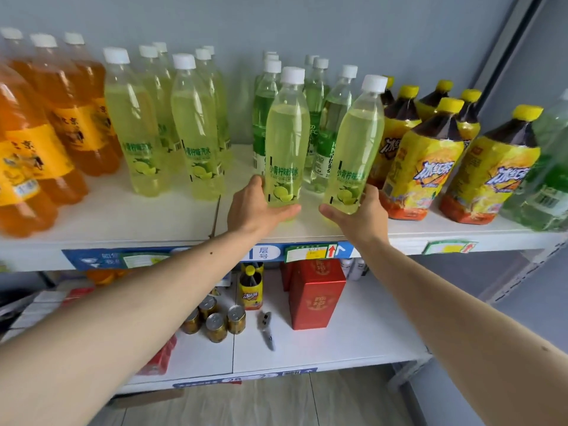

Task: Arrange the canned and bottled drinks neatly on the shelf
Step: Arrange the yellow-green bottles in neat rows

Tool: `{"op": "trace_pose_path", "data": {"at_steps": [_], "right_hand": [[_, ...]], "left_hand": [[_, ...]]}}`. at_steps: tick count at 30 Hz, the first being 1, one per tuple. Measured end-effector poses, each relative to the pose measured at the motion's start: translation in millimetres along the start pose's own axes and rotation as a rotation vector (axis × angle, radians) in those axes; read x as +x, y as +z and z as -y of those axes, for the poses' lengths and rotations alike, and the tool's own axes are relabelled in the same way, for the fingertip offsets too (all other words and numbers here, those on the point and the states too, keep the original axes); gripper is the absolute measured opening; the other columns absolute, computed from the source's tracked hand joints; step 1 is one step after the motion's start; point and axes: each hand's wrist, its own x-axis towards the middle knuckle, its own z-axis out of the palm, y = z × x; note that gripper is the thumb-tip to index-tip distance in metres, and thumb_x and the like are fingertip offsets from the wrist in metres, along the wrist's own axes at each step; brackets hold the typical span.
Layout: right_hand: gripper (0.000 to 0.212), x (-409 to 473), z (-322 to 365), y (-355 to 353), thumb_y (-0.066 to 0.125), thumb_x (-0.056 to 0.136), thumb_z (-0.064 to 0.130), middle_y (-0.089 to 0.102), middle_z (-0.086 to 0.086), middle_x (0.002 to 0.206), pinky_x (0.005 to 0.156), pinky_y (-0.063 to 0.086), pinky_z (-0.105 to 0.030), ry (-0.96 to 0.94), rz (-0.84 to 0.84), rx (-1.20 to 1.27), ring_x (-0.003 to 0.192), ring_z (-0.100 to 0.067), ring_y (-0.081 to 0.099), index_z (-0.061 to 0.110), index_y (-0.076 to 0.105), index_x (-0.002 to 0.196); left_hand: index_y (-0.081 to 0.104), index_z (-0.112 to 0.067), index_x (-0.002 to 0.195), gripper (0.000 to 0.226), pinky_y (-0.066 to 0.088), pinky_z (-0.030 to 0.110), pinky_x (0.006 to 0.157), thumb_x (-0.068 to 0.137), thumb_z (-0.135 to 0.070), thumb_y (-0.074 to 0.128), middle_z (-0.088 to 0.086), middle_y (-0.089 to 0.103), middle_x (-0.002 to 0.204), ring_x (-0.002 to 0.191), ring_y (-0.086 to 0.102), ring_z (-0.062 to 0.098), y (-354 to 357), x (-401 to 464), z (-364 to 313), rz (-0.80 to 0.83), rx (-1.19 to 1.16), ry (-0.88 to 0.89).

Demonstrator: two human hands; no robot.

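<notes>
My left hand (256, 207) grips the base of a pale lime soda bottle (287, 133) with a white cap, near the front of the upper shelf (138, 222). My right hand (358, 216) holds a second lime soda bottle (358, 139) by its base, tilted slightly right. Both bottles stand in front of a cluster of green bottles (319, 118). More lime bottles (196, 130) stand in rows to the left, orange soda bottles (46, 124) at far left. Yellow iced tea bottles (427, 161) fill the right side.
The lower shelf (353, 339) carries several gold cans (216, 324), one small iced tea bottle (251, 287), a red box (316, 295) and a small tool (266, 329). Red packs (156, 361) lie at lower left. A green bottle (550, 179) leans at the far right edge.
</notes>
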Motion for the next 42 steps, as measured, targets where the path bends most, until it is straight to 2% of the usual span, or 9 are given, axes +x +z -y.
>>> {"op": "trace_pose_path", "data": {"at_steps": [6,13,17,21,26,29,33,37,42], "right_hand": [[0.074,7.7,3.2,1.5,0.085,0.068,0.042,0.064,-0.002,0.116,0.085,0.054,-0.033,0.027,-0.033,-0.008,0.101,-0.020,0.062,0.012,0.048,0.124],[0.069,9.6,5.9,-0.6,0.085,0.068,0.042,0.067,-0.002,0.117,0.078,0.050,-0.027,0.012,-0.022,-0.028,0.090,-0.012,0.057,0.013,0.055,0.124],[0.066,2.3,16.5,2.2,0.085,0.067,0.044,0.069,-0.002,0.112,0.076,0.050,-0.026,-0.008,-0.016,-0.029,0.089,-0.013,0.059,0.013,0.059,0.120],[0.062,-8.0,39.6,15.4,0.086,0.063,0.047,0.073,0.001,0.102,0.080,0.056,-0.033,-0.044,0.011,-0.015,0.091,-0.017,0.067,0.015,0.065,0.112],[0.057,-33.6,76.4,49.9,0.088,0.061,0.044,0.071,0.003,0.089,0.067,0.052,-0.027,-0.096,0.121,0.032,0.080,-0.016,0.066,0.013,0.065,0.103],[0.053,-48.6,97.0,74.8,0.088,0.062,0.043,0.066,0.006,0.081,0.057,0.044,-0.021,-0.133,0.184,0.066,0.072,-0.012,0.061,0.013,0.063,0.098],[0.052,-62.4,120.6,106.3,0.088,0.063,0.042,0.066,0.006,0.083,0.064,0.044,-0.023,-0.159,0.229,0.073,0.077,-0.014,0.061,0.015,0.063,0.099],[0.057,-71.0,131.5,132.0,0.088,0.062,0.044,0.072,0.001,0.092,0.073,0.054,-0.030,-0.144,0.242,0.063,0.084,-0.018,0.066,0.013,0.065,0.105],[0.058,-78.8,135.7,149.3,0.088,0.061,0.043,0.070,0.004,0.089,0.073,0.056,-0.031,-0.137,0.243,0.038,0.084,-0.018,0.067,0.015,0.066,0.107]], "left_hand": [[0.059,-0.019,0.107,0.066,0.056,0.036,0.079,0.056,-0.051,0.085,-0.004,0.069,0.099,0.087,0.065,0.018,2.6,7.1,-4.8,-0.060,-0.068,0.021],[0.065,-0.021,0.097,0.052,0.057,0.034,0.073,0.056,-0.046,0.086,-0.006,0.071,0.088,0.079,0.066,0.014,-2.2,2.9,-4.8,-0.111,-0.106,0.020],[0.066,-0.022,0.097,0.055,0.058,0.033,0.072,0.054,-0.051,0.085,-0.008,0.072,0.087,0.079,0.067,0.012,-21.6,-2.6,3.1,-0.147,-0.116,0.048],[0.066,-0.020,0.095,0.057,0.058,0.035,0.073,0.053,-0.053,0.085,-0.006,0.073,0.087,0.079,0.068,0.015,-54.6,-5.7,12.9,-0.167,-0.094,0.042],[0.065,-0.021,0.093,0.055,0.058,0.033,0.073,0.053,-0.054,0.083,-0.008,0.072,0.087,0.079,0.068,0.013,-104.9,-14.7,42.0,-0.209,-0.024,0.000],[0.064,-0.018,0.092,0.058,0.058,0.036,0.072,0.052,-0.057,0.083,-0.004,0.071,0.086,0.079,0.067,0.017,-133.4,-18.1,65.2,-0.242,0.032,-0.034],[0.064,-0.019,0.095,0.055,0.058,0.034,0.074,0.054,-0.050,0.085,-0.004,0.072,0.091,0.080,0.067,0.015,-162.8,-18.9,92.6,-0.269,0.048,-0.086],[0.065,-0.024,0.095,0.049,0.058,0.030,0.072,0.056,-0.047,0.086,-0.006,0.072,0.092,0.079,0.067,0.011,-178.6,-15.9,111.8,-0.288,0.045,-0.092],[0.065,-0.018,0.100,0.056,0.058,0.033,0.073,0.057,-0.046,0.086,-0.002,0.072,0.097,0.081,0.067,0.015,-184.8,-8.6,125.0,-0.265,0.054,-0.089]]}}
